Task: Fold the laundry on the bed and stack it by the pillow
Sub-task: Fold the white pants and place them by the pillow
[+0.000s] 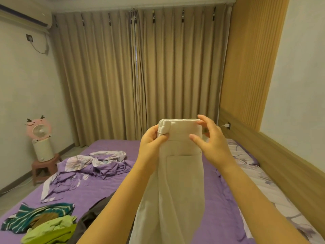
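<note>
Above bed (109,189): white trousers (181,173) held up, halved lengthwise, legs hanging. Left hand (152,144) pinches waistband corner; right hand (209,138) loose, fingers spread at other corner. Striped top (44,211), green garment (51,229), dark garment (93,217) unfolded. No stack visible by pillow (241,154). Early stage.

There is a single view, from a wide-angle camera worn on the person's head. It looks forward and slightly down along both forearms, across the bed (109,189) toward the closed curtains (140,76) on the far wall. Nearest the lens are the left hand (151,145) and right hand (211,140), raised at mid-frame. The wide lens bows the walls at the edges, the headboard (274,155) running along the right.
</note>
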Motion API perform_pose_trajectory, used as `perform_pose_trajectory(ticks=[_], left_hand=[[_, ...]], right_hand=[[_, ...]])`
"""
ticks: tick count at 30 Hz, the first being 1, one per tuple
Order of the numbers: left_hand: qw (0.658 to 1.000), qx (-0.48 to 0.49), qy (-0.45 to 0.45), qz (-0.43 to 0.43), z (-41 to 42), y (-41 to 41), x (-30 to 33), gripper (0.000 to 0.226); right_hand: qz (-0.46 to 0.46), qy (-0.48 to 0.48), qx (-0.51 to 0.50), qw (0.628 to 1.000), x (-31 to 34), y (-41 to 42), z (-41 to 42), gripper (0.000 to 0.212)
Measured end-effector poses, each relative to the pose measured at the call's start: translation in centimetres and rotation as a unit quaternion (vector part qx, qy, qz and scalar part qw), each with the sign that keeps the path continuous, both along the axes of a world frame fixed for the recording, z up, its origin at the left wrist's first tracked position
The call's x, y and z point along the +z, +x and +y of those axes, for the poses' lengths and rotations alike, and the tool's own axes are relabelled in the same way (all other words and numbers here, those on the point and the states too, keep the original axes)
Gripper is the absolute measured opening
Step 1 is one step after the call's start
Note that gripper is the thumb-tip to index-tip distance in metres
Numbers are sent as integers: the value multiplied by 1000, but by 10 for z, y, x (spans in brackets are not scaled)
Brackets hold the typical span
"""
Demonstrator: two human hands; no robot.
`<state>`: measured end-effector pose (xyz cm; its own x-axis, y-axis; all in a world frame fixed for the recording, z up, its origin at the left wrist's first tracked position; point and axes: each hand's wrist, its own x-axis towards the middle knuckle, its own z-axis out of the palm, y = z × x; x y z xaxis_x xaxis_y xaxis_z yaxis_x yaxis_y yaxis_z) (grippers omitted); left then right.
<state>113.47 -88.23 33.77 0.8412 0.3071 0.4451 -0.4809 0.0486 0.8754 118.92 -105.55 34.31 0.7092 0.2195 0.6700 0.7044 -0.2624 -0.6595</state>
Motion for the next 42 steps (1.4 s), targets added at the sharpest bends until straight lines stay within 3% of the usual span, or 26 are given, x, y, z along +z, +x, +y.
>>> perform_pose_trajectory(ticks=[3, 6, 9, 14, 17, 21, 25, 28, 34, 37, 39, 40, 42], left_hand=[[998, -57, -36, 5, 11, 2, 8, 26], [995, -94, -41, -8, 18, 3, 24, 30], [994, -92, -56, -4, 26, 5, 42, 30], [993, -44, -106, 23, 38, 9, 78, 24], [998, -14, -63, -7, 43, 13, 121, 23], [997, 55, 30, -49, 46, 17, 178, 24], [995, 33, -6, -90, 31, 23, 202, 13], [995, 42, -7, -87, 16, 34, 184, 19], [1000, 23, 1, -12, -3, 42, 111, 12], [998, 45, 16, 45, -9, 37, 96, 20], [976, 178, 123, 38, -13, 31, 94, 38], [939, 260, 223, -23, -16, 26, 93, 52], [811, 322, 440, -211, -32, 16, 97, 58]], right_hand=[[176, 101, 100, 974, -20, 9, -8, 83], [217, 130, 242, 937, -38, 17, -14, 63], [278, 143, 279, 908, -42, 16, -8, 54], [218, 183, 177, 942, 5, 18, 5, 33], [161, 167, 167, 958, 57, 23, 6, 19], [83, 134, 157, 975, 128, 25, -3, 33], [68, 122, 195, 971, 167, 22, -15, 45], [75, 75, 225, 969, 163, 17, -22, 23], [180, 113, 184, 960, 99, 30, -42, 36], [202, 107, 176, 957, 69, 30, -45, 35], [215, 106, 184, 953, 53, 31, -41, 33], [220, 108, 186, 951, 47, 32, -37, 31], [212, 90, 176, 957, 42, 33, -27, 25]])
